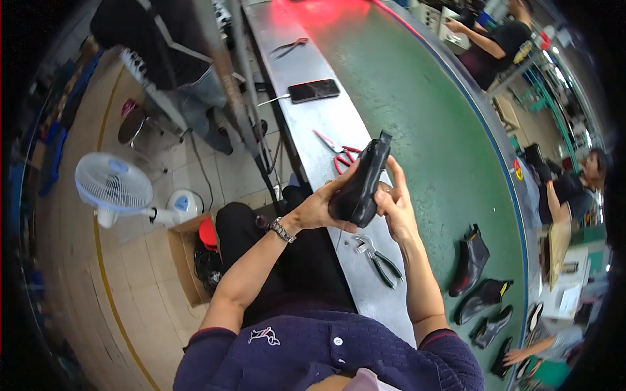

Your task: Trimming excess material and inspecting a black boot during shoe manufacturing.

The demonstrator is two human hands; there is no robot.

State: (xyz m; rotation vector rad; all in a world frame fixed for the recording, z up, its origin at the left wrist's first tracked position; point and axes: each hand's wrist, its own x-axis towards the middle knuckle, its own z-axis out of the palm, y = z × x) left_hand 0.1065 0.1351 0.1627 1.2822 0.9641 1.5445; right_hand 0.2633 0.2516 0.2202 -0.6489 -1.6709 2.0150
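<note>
A black leather ankle boot [362,189] is held up above the metal bench edge [332,241], tilted, its toe end toward me and its upper end pointing away. My left hand [323,207] is closed round the boot's left side from below. My right hand [396,205] grips its right side, with the thumb pressed against the leather. Just below the hands lie pincers with dark green handles [378,260]. Beyond the boot rests a pair of red-handled pliers [338,150], partly hidden behind it.
Farther along the bench are a phone [314,91] on a white cable and another red-handled tool [290,47]. Several black boots [469,260] stand on the green belt [430,156] at right. A white fan [114,186] and a cardboard box [186,267] are at left. Other people work nearby.
</note>
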